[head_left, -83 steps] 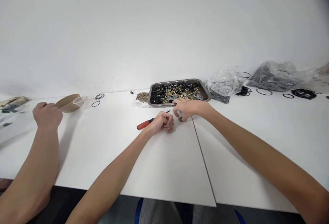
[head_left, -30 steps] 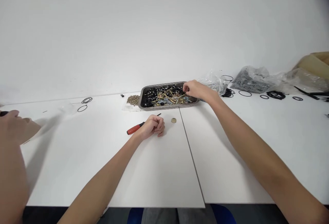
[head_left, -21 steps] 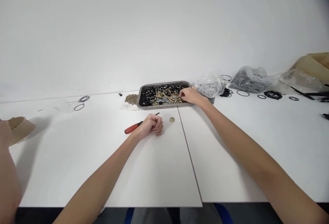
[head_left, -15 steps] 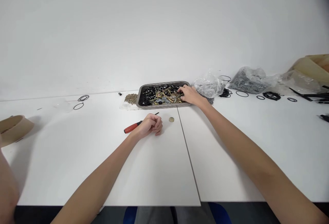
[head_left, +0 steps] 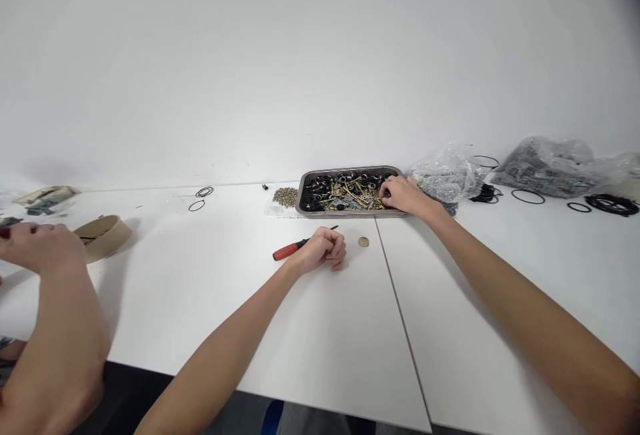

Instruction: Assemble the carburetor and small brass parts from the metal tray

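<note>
My right hand (head_left: 401,194) reaches into the right end of a metal tray (head_left: 300,203), its fingertips down among the parts; what they pinch, if anything, is hidden. Black rings, brass-coloured screws (head_left: 357,188) and small grey pieces fill the tray. My left hand (head_left: 324,248) rests on the white table with its fingers curled in; whatever may be inside cannot be seen. Behind it lies a screwdriver (head_left: 286,252) with a red and black handle, its tip showing past my knuckles. A small round brass-coloured disc (head_left: 363,242) lies to the right of that hand.
Small brass-coloured pieces (head_left: 285,196) are heaped left of the tray. Plastic bags of parts (head_left: 447,175) and black rings (head_left: 528,196) lie at the right. At the left, another person's arm (head_left: 65,315) reaches over the table near a tan bowl-like container (head_left: 111,238).
The view has turned left, so the tray and both my hands appear further right. More of the other person's arm and hand shows. My hands keep nearly the same places on the table.
</note>
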Action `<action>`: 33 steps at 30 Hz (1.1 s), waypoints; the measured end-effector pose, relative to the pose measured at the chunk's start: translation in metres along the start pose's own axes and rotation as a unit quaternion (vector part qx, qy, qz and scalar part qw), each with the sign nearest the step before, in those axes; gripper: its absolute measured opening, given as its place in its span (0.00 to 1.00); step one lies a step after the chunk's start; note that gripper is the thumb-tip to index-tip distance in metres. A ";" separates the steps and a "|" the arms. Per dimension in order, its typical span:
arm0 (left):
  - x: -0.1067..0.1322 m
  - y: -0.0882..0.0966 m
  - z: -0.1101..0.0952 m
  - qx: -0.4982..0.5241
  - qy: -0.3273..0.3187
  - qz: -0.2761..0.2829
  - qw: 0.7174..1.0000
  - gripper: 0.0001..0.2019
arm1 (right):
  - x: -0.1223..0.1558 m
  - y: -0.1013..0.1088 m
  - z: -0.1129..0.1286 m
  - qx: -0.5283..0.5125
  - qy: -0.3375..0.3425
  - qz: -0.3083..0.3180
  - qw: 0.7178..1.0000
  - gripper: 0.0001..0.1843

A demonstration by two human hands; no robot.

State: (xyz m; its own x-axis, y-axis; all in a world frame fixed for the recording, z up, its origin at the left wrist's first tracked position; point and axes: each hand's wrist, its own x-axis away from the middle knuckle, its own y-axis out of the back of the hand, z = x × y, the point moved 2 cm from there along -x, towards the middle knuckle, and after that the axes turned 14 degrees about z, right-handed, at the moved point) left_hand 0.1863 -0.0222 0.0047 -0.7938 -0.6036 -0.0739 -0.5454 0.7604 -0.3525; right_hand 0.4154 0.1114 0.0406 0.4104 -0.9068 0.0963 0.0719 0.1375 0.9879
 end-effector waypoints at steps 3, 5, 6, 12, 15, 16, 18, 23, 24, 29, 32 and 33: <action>0.000 0.002 0.002 -0.001 -0.004 0.001 1.000 0.06 | -0.001 -0.001 -0.001 -0.004 -0.005 0.000 1.000 0.07; 0.000 0.003 0.003 -0.001 -0.005 0.003 1.000 0.06 | -0.001 0.000 0.000 -0.007 -0.007 -0.001 1.000 0.07; 0.000 0.003 0.003 -0.001 -0.005 0.003 1.000 0.06 | 0.000 0.000 0.000 -0.009 -0.007 -0.003 1.000 0.06; 0.000 0.002 0.002 -0.006 -0.002 0.002 1.000 0.06 | 0.003 0.002 0.003 -0.037 -0.003 -0.017 0.999 0.05; 0.001 0.001 0.002 -0.015 -0.001 0.002 1.000 0.06 | 0.003 0.003 0.002 -0.069 -0.007 -0.032 0.997 0.06; 0.001 0.002 0.002 -0.016 -0.001 0.002 1.000 0.06 | 0.003 0.004 0.001 -0.079 -0.010 -0.037 0.996 0.06; 0.001 0.002 0.002 -0.013 0.000 0.003 1.000 0.06 | 0.003 0.009 0.002 -0.135 -0.005 -0.047 0.990 0.08; 0.002 0.003 0.004 -0.004 0.004 0.006 1.000 0.06 | 0.011 0.033 0.007 -0.466 0.035 -0.081 0.880 0.15; 0.002 0.003 0.004 -0.004 0.003 0.003 1.000 0.06 | 0.013 0.038 0.010 -0.501 0.043 -0.077 0.861 0.15; 0.000 -0.002 -0.001 0.022 -0.012 -0.061 0.998 0.09 | 0.025 0.045 0.051 -0.513 0.123 0.008 0.850 0.14; -0.001 -0.002 -0.004 0.042 -0.027 -0.102 0.994 0.15 | 0.030 0.034 0.086 -0.465 0.175 0.025 0.867 0.11; -0.001 -0.001 -0.004 0.055 -0.029 -0.105 0.993 0.16 | 0.031 0.029 0.096 -0.454 0.189 0.039 0.870 0.09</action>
State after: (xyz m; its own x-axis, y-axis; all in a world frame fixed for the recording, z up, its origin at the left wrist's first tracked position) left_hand 0.1869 -0.0217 0.0088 -0.6472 -0.7613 -0.0410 -0.6623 0.5880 -0.4644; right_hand 0.3426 0.0489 0.0841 0.7026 -0.7092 -0.0583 0.6495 0.6057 0.4596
